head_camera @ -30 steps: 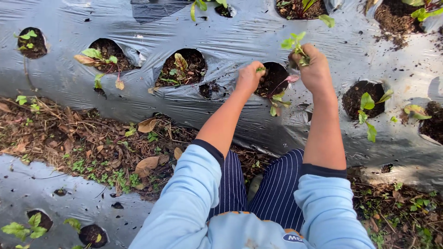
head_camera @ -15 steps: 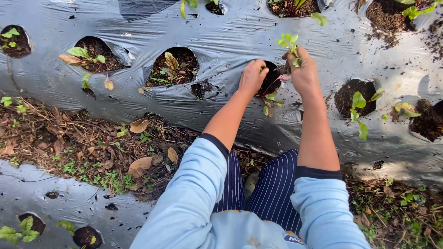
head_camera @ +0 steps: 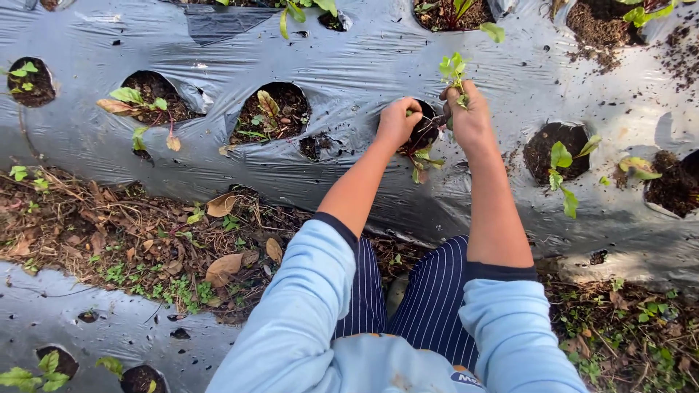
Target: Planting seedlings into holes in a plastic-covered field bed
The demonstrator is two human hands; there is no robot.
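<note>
- Right hand: closed around a seedling; small green leaves stand above the fist, thin reddish stem at the fingers.
- Left hand: curled into a fist at the planting hole; what it grips cannot be told.
- Hole sits in silver mulch film, green leaves at its lower edge.
- Count in this row: five holes, four with plants showing.
- Dry leaves litter the furrow.

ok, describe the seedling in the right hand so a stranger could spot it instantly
Find the grey plastic sheet punched with round soil holes. At the hole in its middle both hands meet; the right hand grips a small green seedling. Unlike its neighbours, it sticks up from a fist, not from soil.
</note>
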